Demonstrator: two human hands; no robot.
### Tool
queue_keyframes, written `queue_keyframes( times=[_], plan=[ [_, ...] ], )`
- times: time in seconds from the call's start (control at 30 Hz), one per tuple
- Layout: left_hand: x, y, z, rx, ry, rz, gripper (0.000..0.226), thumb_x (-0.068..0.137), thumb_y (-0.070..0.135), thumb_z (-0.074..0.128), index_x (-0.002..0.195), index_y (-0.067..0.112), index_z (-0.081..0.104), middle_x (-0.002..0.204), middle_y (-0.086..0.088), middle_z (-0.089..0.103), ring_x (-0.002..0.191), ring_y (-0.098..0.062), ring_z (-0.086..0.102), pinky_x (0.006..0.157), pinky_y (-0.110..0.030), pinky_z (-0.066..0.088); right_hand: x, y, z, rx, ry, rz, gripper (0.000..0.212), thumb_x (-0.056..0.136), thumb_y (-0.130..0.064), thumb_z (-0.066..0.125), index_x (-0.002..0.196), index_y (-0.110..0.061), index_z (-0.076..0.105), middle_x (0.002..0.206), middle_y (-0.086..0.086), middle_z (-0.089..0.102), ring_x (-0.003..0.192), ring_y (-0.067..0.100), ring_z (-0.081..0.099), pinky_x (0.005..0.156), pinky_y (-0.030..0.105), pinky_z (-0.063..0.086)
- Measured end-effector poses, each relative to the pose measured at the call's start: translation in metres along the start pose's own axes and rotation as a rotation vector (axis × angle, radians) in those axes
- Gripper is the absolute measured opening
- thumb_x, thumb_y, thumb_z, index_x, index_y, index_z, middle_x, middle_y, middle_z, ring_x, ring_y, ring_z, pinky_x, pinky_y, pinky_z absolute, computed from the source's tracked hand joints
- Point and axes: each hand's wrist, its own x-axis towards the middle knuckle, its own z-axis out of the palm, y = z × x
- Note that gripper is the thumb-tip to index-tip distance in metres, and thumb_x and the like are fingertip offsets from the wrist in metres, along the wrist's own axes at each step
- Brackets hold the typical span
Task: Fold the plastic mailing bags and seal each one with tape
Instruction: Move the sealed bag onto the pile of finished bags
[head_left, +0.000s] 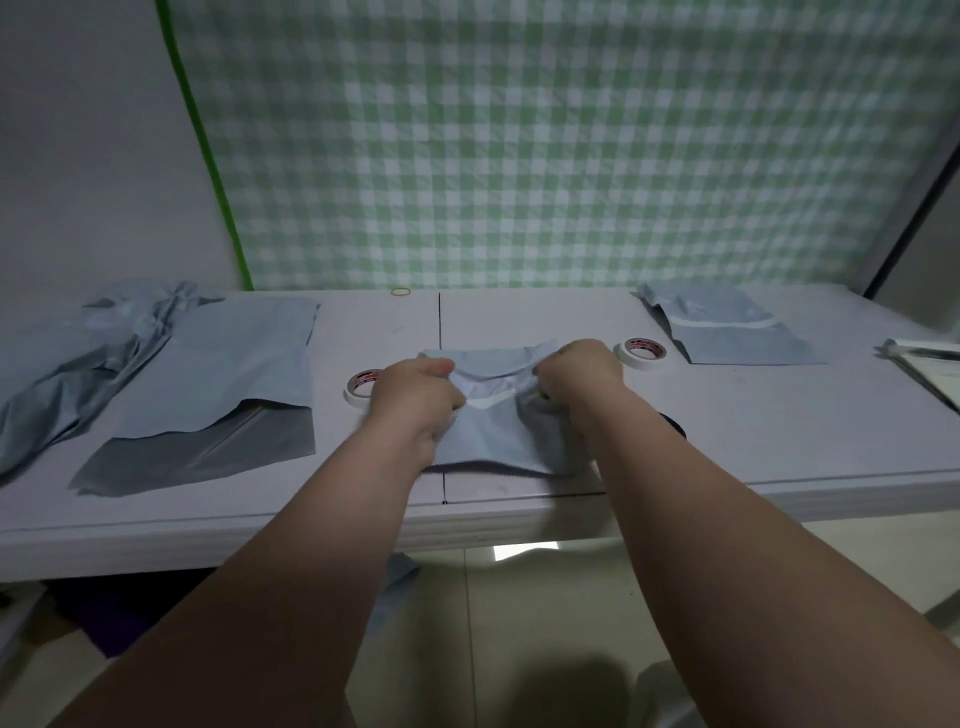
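Left hand (415, 400), half-hiding a tape roll (359, 385), and right hand (579, 376) grip the mailing bag (498, 434).

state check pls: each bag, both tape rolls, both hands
centre bag: mid-fold, top crumpled, gripped at both sides
left hand: grips centre bag's left side
right hand: grips its right side
left tape roll: lying flat, partly hidden by left hand
right tape roll: lying flat, untouched
left bag: flat, grey layer showing at near end
crumpled bags: heaped, far left
right bag: folded, white strip across
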Motion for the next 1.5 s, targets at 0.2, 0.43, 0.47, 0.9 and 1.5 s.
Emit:
queue_keyframes(
  times=[0.2,0.43,0.47,0.9,1.5],
  plan=[
    [-0.007,0.028,0.006,-0.419,-0.228,-0.269,0.022,0.091,-0.012,0.043,0.074,-0.001,0.051,0.068,-0.015,0.058,0.050,-0.019,0.061,0.049,-0.028,0.053,0.001,0.003,-0.017,0.787,-0.119,0.130,0.036,0.092,0.003,0.041,0.124,0.002,0.058,0.080,0.011,0.052,0.058,0.019,0.047,0.072,0.030,0.034],
    [-0.015,0.059,0.062,-0.352,-0.547,-0.144,0.042,0.089,-0.012,0.039,0.062,0.004,0.067,0.064,-0.010,0.069,0.052,-0.017,0.066,0.048,-0.023,0.053,0.016,0.046,-0.079,0.840,0.130,0.077,0.040,0.090,-0.004,0.044,0.128,0.000,0.056,0.130,0.015,0.056,0.097,0.027,0.056,0.091,0.041,0.048],
    [-0.017,0.063,0.077,-0.331,-0.564,-0.133,0.039,0.089,-0.013,0.038,0.066,0.004,0.064,0.061,-0.008,0.068,0.050,-0.015,0.065,0.048,-0.023,0.053,0.023,0.058,-0.089,0.801,0.174,0.068,0.040,0.089,-0.002,0.044,0.126,-0.001,0.059,0.131,0.016,0.056,0.096,0.025,0.055,0.093,0.041,0.047],
    [0.019,0.050,0.257,-0.122,-0.717,-0.112,0.070,0.084,-0.021,0.044,0.145,0.012,0.037,0.140,-0.015,0.047,0.116,-0.031,0.055,0.086,-0.034,0.053,0.118,0.183,-0.163,0.105,0.419,0.034,0.048,0.084,0.009,0.046,0.121,-0.014,0.065,0.126,0.005,0.062,0.112,0.027,0.057,0.097,0.033,0.047],
    [0.041,0.027,0.304,0.978,-0.366,0.374,0.037,0.090,0.007,0.047,0.127,0.003,0.047,0.133,-0.019,0.041,0.123,-0.031,0.043,0.101,-0.033,0.041,0.170,0.197,-0.137,-0.342,0.453,-0.001,0.030,0.092,-0.012,0.041,0.118,-0.007,0.056,0.125,0.010,0.051,0.119,0.029,0.045,0.092,0.033,0.037]
  ],
)
